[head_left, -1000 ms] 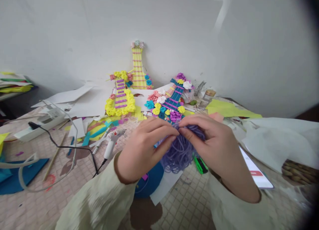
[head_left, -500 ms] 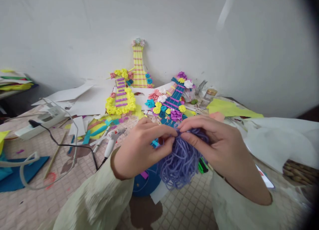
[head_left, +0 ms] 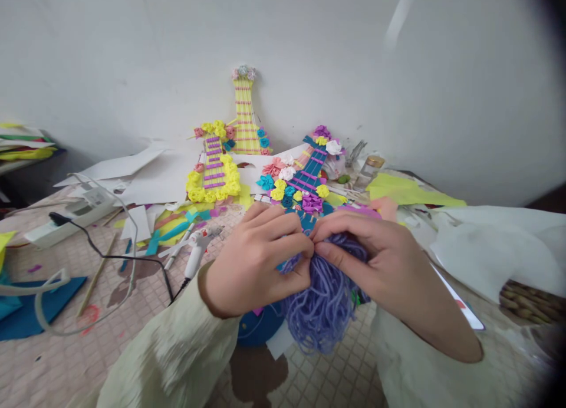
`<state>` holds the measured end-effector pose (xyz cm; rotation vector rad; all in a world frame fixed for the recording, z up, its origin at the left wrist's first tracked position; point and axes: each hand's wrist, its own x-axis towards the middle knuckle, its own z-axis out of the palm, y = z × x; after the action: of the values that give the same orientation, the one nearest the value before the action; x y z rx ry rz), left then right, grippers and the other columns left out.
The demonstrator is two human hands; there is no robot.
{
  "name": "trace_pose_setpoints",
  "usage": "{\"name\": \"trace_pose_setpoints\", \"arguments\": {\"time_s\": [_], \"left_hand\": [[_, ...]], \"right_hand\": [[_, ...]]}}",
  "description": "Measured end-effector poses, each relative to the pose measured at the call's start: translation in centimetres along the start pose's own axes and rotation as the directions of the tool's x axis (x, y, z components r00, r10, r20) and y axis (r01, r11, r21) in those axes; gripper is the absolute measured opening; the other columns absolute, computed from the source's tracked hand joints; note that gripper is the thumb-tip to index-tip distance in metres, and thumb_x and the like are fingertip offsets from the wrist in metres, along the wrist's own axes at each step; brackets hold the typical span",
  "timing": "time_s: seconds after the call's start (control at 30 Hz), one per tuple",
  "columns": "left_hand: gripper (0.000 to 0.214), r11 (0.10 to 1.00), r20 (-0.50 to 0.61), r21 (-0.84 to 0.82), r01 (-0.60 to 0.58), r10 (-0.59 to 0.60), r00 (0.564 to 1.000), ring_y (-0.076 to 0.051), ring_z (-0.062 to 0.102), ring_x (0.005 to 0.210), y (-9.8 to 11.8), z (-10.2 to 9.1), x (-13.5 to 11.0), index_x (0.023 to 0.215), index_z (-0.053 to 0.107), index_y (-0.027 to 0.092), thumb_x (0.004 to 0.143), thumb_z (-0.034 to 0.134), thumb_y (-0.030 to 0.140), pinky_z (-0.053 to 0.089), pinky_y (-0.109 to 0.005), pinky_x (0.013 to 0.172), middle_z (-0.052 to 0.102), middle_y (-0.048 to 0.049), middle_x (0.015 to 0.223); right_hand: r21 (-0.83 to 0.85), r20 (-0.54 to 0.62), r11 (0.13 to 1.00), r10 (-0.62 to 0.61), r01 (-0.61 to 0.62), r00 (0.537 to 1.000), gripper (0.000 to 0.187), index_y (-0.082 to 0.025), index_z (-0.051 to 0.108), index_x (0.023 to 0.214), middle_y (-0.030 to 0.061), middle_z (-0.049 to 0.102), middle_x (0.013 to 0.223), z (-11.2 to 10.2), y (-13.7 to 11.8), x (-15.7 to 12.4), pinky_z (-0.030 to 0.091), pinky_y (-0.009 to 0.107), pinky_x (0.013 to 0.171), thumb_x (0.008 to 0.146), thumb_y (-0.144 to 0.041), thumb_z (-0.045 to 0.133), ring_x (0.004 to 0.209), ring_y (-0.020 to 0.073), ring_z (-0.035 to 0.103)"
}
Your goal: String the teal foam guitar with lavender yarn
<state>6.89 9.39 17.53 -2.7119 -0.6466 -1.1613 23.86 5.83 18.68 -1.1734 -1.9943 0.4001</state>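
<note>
Purple yarn bundle [head_left: 325,305] hangs long axis downward. At its top the left hand [head_left: 256,263] and right hand [head_left: 382,260] pinch together, equally near.

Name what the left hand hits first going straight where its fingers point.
The purple yarn bundle, pinched by the left hand; the right hand lies just beyond, fingertips seemingly touching.
</note>
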Motion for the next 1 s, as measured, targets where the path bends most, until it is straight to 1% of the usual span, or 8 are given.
{"name": "trace_pose_setpoints", "arguments": {"time_s": [0.23, 0.5, 0.67, 0.73, 0.83, 1.0], "left_hand": [[0.008, 1.0, -0.025, -0.012, 0.005, -0.005, 1.0, -0.014, 0.044, 0.06, 0.19, -0.01, -0.04, 0.061, 0.054, 0.017, 0.066, 0.051, 0.012, 0.035, -0.031, 0.06, 0.053, -0.0004, 0.058], [0.009, 0.997, -0.06, -0.069, 0.034, -0.038, 0.997, -0.013, 0.046, 0.06, 0.27, -0.21, 0.06, 0.062, 0.056, 0.017, 0.068, 0.053, 0.011, 0.036, -0.031, 0.06, 0.055, -0.0002, 0.058], [0.008, 0.997, -0.089, -0.078, 0.004, -0.011, 0.996, -0.014, 0.05, 0.064, -0.01, -0.17, -0.1, 0.074, 0.061, 0.018, 0.071, 0.056, 0.013, 0.037, -0.031, 0.062, 0.06, -0.0002, 0.065], [0.008, 0.998, -0.085, -0.06, -0.011, 0.006, 0.996, -0.013, 0.05, 0.064, -0.17, -0.18, -0.16, 0.074, 0.062, 0.019, 0.072, 0.057, 0.014, 0.037, -0.031, 0.062, 0.061, 0.0002, 0.066], [0.008, 0.999, -0.057, -0.045, -0.013, 0.011, 0.998, -0.013, 0.051, 0.064, -0.36, -0.18, -0.19, 0.075, 0.063, 0.02, 0.074, 0.057, 0.015, 0.037, -0.03, 0.062, 0.062, 0.0005, 0.068], [0.008, 0.998, 0.004, -0.038, -0.042, 0.042, 0.999, -0.013, 0.05, 0.064, -0.54, -0.17, -0.14, 0.074, 0.063, 0.019, 0.076, 0.056, 0.017, 0.037, -0.03, 0.062, 0.063, -0.0003, 0.069]], "right_hand": [[0.004, -0.03, 1.0, 0.014, -0.014, 0.999, 0.006, -0.021, 0.059, 0.077, 0.0011, 0.064, 0.079, -0.14, -0.17, -0.23, 0.048, 0.028, 0.069, 0.079, -0.021, 0.053, 0.074, 0.0145, 0.059], [0.003, -0.116, 1.0, 0.006, -0.006, 0.993, 0.006, -0.021, 0.059, 0.08, 0.0018, 0.065, 0.084, -0.44, 0.19, -0.46, 0.049, 0.028, 0.071, 0.08, -0.023, 0.054, 0.079, 0.0151, 0.06], [-0.013, -0.111, 1.0, -0.012, 0.011, 0.994, 0.006, -0.022, 0.06, 0.081, 0.0014, 0.065, 0.085, -0.39, 0.16, -0.39, 0.049, 0.028, 0.072, 0.08, -0.023, 0.055, 0.081, 0.0155, 0.06], [-0.015, -0.115, 1.0, -0.012, 0.01, 0.993, 0.005, -0.022, 0.06, 0.081, 0.0009, 0.065, 0.084, -0.36, 0.16, -0.37, 0.049, 0.028, 0.072, 0.08, -0.023, 0.054, 0.082, 0.0152, 0.06], [-0.028, -0.104, 1.0, -0.009, 0.006, 0.995, 0.006, -0.022, 0.06, 0.08, 0.0012, 0.065, 0.083, -0.37, 0.18, -0.32, 0.049, 0.029, 0.071, 0.08, -0.024, 0.054, 0.081, 0.0158, 0.06], [-0.036, -0.03, 0.999, 0.007, -0.008, 1.0, 0.007, -0.021, 0.059, 0.077, 0.0007, 0.064, 0.079, -0.47, 0.1, -0.19, 0.048, 0.028, 0.069, 0.08, -0.022, 0.052, 0.074, 0.0142, 0.059]]}}
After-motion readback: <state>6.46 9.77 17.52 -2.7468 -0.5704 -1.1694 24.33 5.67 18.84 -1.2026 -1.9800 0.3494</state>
